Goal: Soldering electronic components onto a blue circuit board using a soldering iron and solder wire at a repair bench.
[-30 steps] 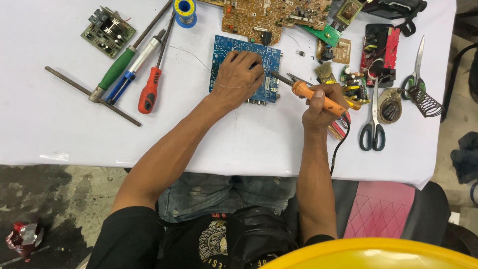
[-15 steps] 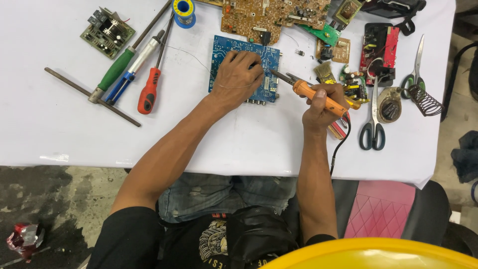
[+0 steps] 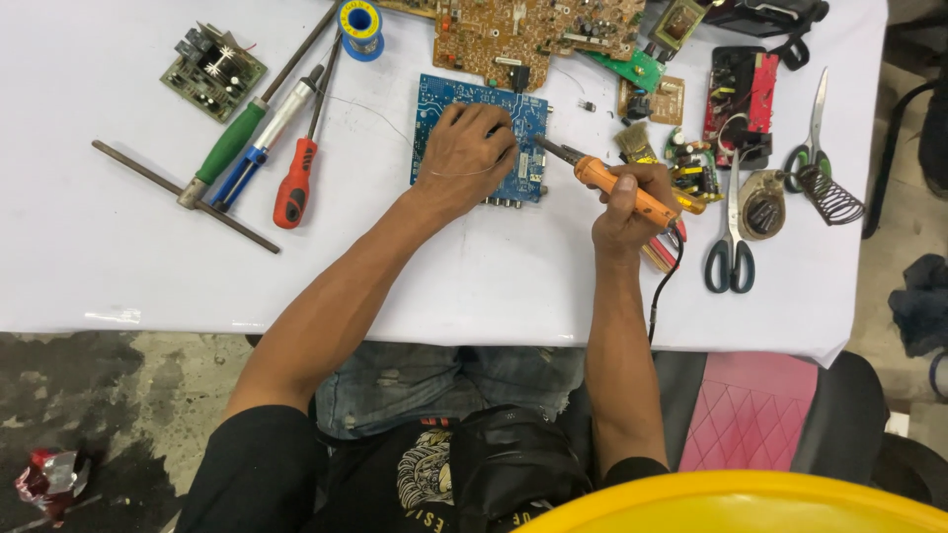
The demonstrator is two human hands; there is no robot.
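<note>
Solder wire is what worries me most right now: a thin strand runs from the blue spool (image 3: 360,18) at the top of the frame down across the cloth and curls past the left hand (image 3: 466,156), so a small tug could pull it off the joint or drag it over the board. That hand lies palm-down on the blue board (image 3: 434,109), upper middle of the frame, fingers curled and pressed together at the tips; I can't tell if they're actually pinching the wire or just pinning the board. The right hand (image 3: 624,205) is wrapped tight around the orange iron (image 3: 617,185), tip (image 3: 546,147) angled up-left and sitting just beside the left fingertips. That gap is slim, so if the board skids on the white cloth or the wrist rolls, I'd guess a burned finger or a bridged pad. The iron's black cord (image 3: 664,286) drops off the table edge near the lap, and a snag from a knee could yank the tip sideways. The right side is crowded too: scissors (image 3: 729,237), a brush (image 3: 635,141) and small boards sit near the right elbow's sweep, and the coil stand (image 3: 828,193) is well off to the right, an awkward reach past clutter when parking a hot iron.
</note>
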